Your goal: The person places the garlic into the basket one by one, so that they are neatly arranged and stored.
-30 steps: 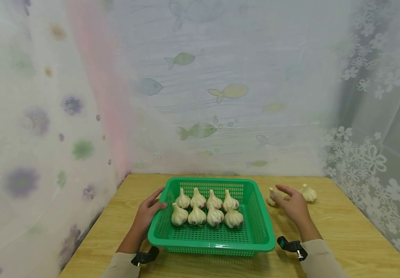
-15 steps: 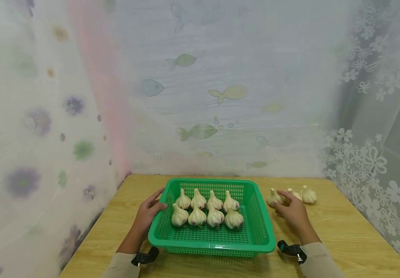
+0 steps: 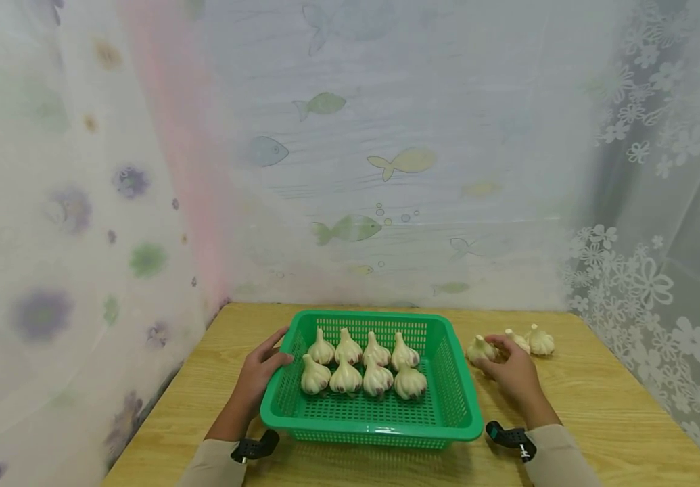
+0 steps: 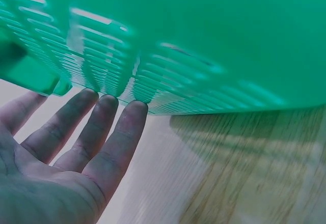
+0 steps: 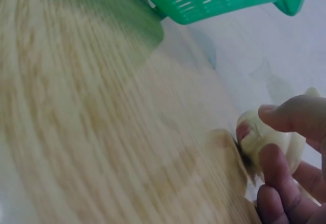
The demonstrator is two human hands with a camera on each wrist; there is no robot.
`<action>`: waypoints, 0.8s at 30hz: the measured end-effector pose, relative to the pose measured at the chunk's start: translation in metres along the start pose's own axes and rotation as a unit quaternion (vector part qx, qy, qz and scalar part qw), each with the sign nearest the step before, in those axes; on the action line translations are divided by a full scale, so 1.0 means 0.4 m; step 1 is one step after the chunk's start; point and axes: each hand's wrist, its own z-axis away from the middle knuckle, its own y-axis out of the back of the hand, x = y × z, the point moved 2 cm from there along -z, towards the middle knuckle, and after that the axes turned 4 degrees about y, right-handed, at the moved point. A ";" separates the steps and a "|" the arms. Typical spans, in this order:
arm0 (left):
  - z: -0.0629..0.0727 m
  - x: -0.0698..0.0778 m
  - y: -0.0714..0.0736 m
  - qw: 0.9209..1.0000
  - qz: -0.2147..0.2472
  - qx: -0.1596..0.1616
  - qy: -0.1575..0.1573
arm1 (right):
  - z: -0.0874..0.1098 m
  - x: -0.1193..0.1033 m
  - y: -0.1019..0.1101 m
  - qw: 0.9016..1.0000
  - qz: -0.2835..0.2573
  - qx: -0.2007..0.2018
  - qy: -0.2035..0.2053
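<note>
In the head view, my left hand [image 3: 258, 372] rests at the left side of a green plastic basket [image 3: 370, 429], its thumb over the rim. Its straight, spread fingers [image 4: 109, 155] touch the slotted outer wall in the left wrist view. Two rows of garlic bulbs [image 3: 345, 377] stand inside the basket, stems up. To the right of the basket, my right hand [image 3: 515, 372] holds a garlic bulb [image 3: 479, 350] low over the table. The right wrist view shows thumb and fingers around this bulb [image 5: 252, 135], hiding part of it.
Two more garlic bulbs [image 3: 540, 340] sit close together behind my right hand. The wooden table [image 3: 617, 406] ends at a patterned curtain [image 3: 337, 270] at the back, with more curtain at both sides. Black wrist cameras [image 3: 510, 436] sit near both cuffs.
My right hand has shifted slightly nearer to me, uncovering the middle loose bulb. The bulb at its fingertips has moved a little and now lies between thumb and fingers. My left hand stays put.
</note>
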 end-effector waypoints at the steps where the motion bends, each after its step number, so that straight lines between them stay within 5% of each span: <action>1: 0.000 0.000 0.000 1.000 0.000 0.000 0.000 | 0.000 0.001 0.000 1.000 0.011 0.001 0.002; 24: 0.002 0.004 -0.001 1.000 -0.003 0.007 0.000 | -0.002 0.014 -0.001 0.999 0.043 0.009 -0.012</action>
